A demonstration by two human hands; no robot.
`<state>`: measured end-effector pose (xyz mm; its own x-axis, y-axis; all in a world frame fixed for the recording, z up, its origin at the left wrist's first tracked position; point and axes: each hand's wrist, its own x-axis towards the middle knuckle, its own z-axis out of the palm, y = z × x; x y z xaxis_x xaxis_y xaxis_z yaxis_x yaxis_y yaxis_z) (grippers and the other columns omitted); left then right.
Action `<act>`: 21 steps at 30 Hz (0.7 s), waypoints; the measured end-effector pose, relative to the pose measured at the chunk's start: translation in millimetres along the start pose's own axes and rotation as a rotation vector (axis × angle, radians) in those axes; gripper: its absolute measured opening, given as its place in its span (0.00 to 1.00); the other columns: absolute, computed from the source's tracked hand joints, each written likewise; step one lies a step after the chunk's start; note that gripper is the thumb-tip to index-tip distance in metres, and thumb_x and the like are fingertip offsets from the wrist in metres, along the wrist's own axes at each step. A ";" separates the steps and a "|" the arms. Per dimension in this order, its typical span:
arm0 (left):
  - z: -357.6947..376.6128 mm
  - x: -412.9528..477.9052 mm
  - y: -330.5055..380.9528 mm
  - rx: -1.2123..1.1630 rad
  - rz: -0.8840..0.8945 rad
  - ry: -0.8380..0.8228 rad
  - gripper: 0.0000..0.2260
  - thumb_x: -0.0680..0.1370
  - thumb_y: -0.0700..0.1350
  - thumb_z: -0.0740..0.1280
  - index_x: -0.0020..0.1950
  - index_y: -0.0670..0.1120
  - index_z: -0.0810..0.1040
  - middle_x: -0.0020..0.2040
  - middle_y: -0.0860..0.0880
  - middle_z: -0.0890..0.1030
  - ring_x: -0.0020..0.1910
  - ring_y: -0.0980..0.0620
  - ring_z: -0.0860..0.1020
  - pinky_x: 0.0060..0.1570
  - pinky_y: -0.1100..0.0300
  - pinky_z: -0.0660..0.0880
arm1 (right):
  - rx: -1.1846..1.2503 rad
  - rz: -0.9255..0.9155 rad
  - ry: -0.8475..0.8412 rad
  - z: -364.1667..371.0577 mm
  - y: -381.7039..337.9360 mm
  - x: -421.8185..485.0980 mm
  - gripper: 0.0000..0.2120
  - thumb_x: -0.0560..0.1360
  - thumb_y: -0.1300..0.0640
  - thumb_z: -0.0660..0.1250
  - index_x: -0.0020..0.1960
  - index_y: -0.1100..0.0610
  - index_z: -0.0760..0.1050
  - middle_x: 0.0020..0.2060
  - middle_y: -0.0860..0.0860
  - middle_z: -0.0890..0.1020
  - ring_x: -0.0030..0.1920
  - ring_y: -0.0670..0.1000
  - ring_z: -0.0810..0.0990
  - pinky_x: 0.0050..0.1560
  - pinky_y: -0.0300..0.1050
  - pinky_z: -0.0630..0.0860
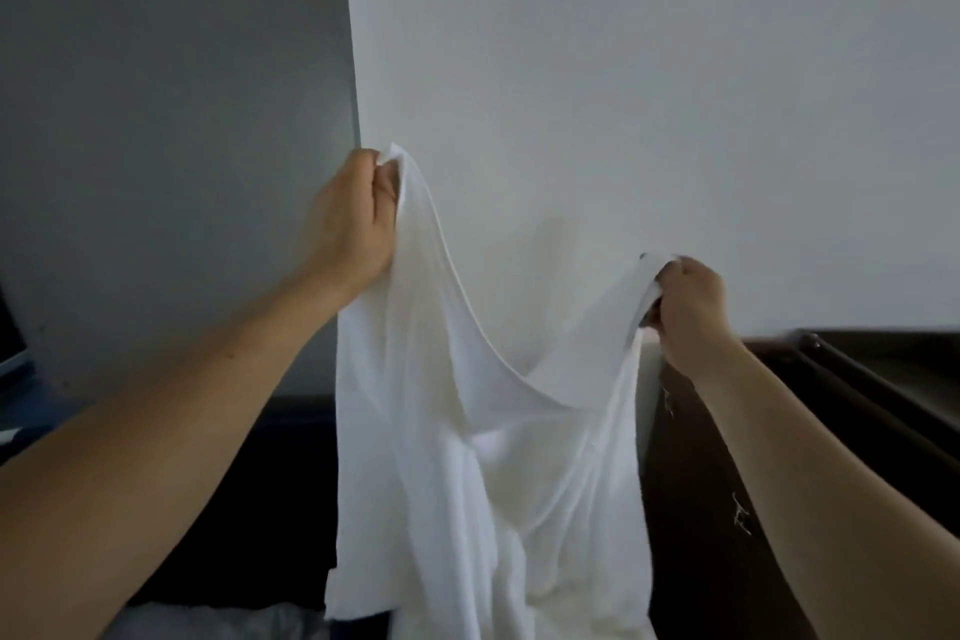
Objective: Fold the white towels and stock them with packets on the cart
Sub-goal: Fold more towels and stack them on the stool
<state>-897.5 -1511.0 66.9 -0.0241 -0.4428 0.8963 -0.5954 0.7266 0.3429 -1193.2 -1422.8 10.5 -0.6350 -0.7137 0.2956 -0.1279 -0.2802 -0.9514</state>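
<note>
Both hands pinch the towel [488, 431]: left hand [353, 218] at ten o'clock, right hand [691, 301] at three; levelling them would probably straighten the sagging edge.

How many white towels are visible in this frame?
1. The white towel hangs in front of the wall, its top corners gripped by the left hand and the right hand. Others may lie below, out of view.

towel [483, 457] before wall [623, 68], perhaps cabinet [696, 509] right
</note>
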 end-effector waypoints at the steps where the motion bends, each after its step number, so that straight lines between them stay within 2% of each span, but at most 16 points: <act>1: 3.3 -0.8 -0.6 -0.009 0.008 -0.011 0.12 0.83 0.47 0.53 0.42 0.44 0.63 0.31 0.55 0.65 0.31 0.48 0.66 0.35 0.53 0.61 | 0.188 -0.004 0.076 -1.9 -14.1 1.5 0.12 0.81 0.64 0.59 0.40 0.60 0.74 0.31 0.56 0.75 0.28 0.54 0.74 0.26 0.42 0.72; 2: 5.9 -1.5 -1.2 -0.021 0.001 -0.021 0.12 0.82 0.49 0.53 0.41 0.45 0.63 0.31 0.56 0.65 0.31 0.48 0.66 0.35 0.53 0.62 | 0.368 -0.023 0.116 -4.3 -29.7 3.5 0.10 0.81 0.64 0.58 0.44 0.59 0.75 0.32 0.55 0.76 0.28 0.53 0.75 0.26 0.41 0.73; 4: 10.8 -5.8 -1.7 -0.038 -0.024 -0.042 0.13 0.82 0.50 0.52 0.41 0.44 0.63 0.31 0.55 0.66 0.30 0.52 0.66 0.34 0.53 0.62 | 0.544 -0.068 0.103 -7.9 -49.4 4.5 0.09 0.81 0.66 0.57 0.51 0.57 0.75 0.34 0.55 0.77 0.27 0.52 0.76 0.28 0.43 0.77; 7: 17.4 -16.6 2.2 -0.079 -0.019 -0.050 0.13 0.82 0.49 0.52 0.40 0.44 0.63 0.30 0.54 0.66 0.29 0.54 0.65 0.32 0.53 0.60 | 0.424 -0.027 -0.010 -6.1 -38.2 -10.1 0.12 0.80 0.69 0.55 0.53 0.56 0.74 0.32 0.57 0.77 0.26 0.53 0.79 0.31 0.48 0.81; 10: 21.1 -26.3 8.5 -0.178 0.022 -0.061 0.14 0.83 0.49 0.52 0.40 0.44 0.64 0.29 0.55 0.66 0.28 0.56 0.66 0.31 0.52 0.64 | 0.015 0.199 -0.161 -9.7 4.5 -31.2 0.08 0.80 0.67 0.58 0.53 0.64 0.76 0.33 0.62 0.79 0.24 0.54 0.80 0.25 0.45 0.78; 12: 26.0 -38.5 14.8 -0.243 0.083 -0.119 0.13 0.83 0.50 0.53 0.43 0.45 0.68 0.30 0.57 0.67 0.28 0.59 0.69 0.30 0.58 0.63 | -0.496 0.295 -0.531 -14.7 30.8 -48.0 0.09 0.80 0.63 0.62 0.56 0.66 0.77 0.35 0.61 0.83 0.28 0.52 0.82 0.29 0.42 0.78; 13: 28.9 -46.6 19.2 -0.272 0.123 -0.163 0.12 0.83 0.49 0.53 0.46 0.45 0.70 0.31 0.58 0.69 0.29 0.62 0.70 0.30 0.61 0.63 | -0.723 0.287 -0.744 -14.6 39.0 -57.3 0.09 0.79 0.60 0.64 0.56 0.63 0.79 0.38 0.57 0.85 0.33 0.51 0.84 0.35 0.41 0.79; 14: 32.1 -55.4 23.4 -0.300 0.156 -0.214 0.13 0.83 0.49 0.53 0.49 0.43 0.73 0.33 0.59 0.70 0.30 0.63 0.71 0.31 0.65 0.64 | -0.841 0.213 -0.859 -11.7 45.7 -64.2 0.08 0.79 0.58 0.66 0.54 0.60 0.80 0.40 0.54 0.86 0.37 0.50 0.85 0.40 0.40 0.78; 15: 34.7 -63.4 26.9 -0.331 0.178 -0.262 0.15 0.83 0.49 0.53 0.52 0.42 0.74 0.35 0.59 0.72 0.32 0.63 0.72 0.33 0.68 0.65 | -0.803 0.105 -0.834 -5.7 49.3 -68.6 0.06 0.78 0.58 0.67 0.51 0.58 0.82 0.40 0.53 0.86 0.39 0.49 0.84 0.43 0.39 0.77; 16: 37.3 -70.7 29.4 -0.363 0.192 -0.295 0.16 0.83 0.49 0.53 0.53 0.41 0.75 0.36 0.57 0.74 0.34 0.61 0.73 0.35 0.70 0.67 | -0.633 0.005 -0.724 1.0 49.1 -71.9 0.05 0.78 0.61 0.67 0.49 0.57 0.82 0.40 0.52 0.86 0.40 0.48 0.83 0.43 0.40 0.76; 18: 40.2 -82.9 35.4 -0.435 0.212 -0.299 0.16 0.83 0.47 0.53 0.54 0.39 0.75 0.40 0.50 0.77 0.37 0.56 0.75 0.38 0.69 0.70 | -0.196 -0.085 -0.497 15.8 43.1 -72.8 0.12 0.79 0.67 0.63 0.50 0.53 0.80 0.43 0.49 0.85 0.44 0.47 0.82 0.44 0.43 0.76; 20: 40.9 -90.1 43.8 -0.495 0.226 -0.273 0.15 0.83 0.45 0.53 0.53 0.37 0.75 0.44 0.46 0.80 0.42 0.55 0.77 0.42 0.67 0.73 | 0.028 -0.109 -0.496 30.5 28.8 -69.0 0.13 0.79 0.69 0.62 0.55 0.55 0.79 0.48 0.49 0.85 0.48 0.48 0.83 0.44 0.47 0.78; 21: 41.1 -92.5 48.7 -0.519 0.235 -0.259 0.15 0.83 0.45 0.53 0.54 0.37 0.76 0.46 0.48 0.80 0.44 0.58 0.78 0.44 0.69 0.73 | 0.047 -0.132 -0.548 37.2 22.1 -68.7 0.13 0.79 0.68 0.63 0.58 0.56 0.79 0.50 0.50 0.85 0.49 0.49 0.83 0.46 0.49 0.78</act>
<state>-957.3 -1456.3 -10.9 -0.3399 -0.3062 0.8892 -0.0841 0.9516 0.2956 -1124.0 -1403.9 -27.6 -0.1256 -0.8962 0.4255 -0.1376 -0.4090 -0.9021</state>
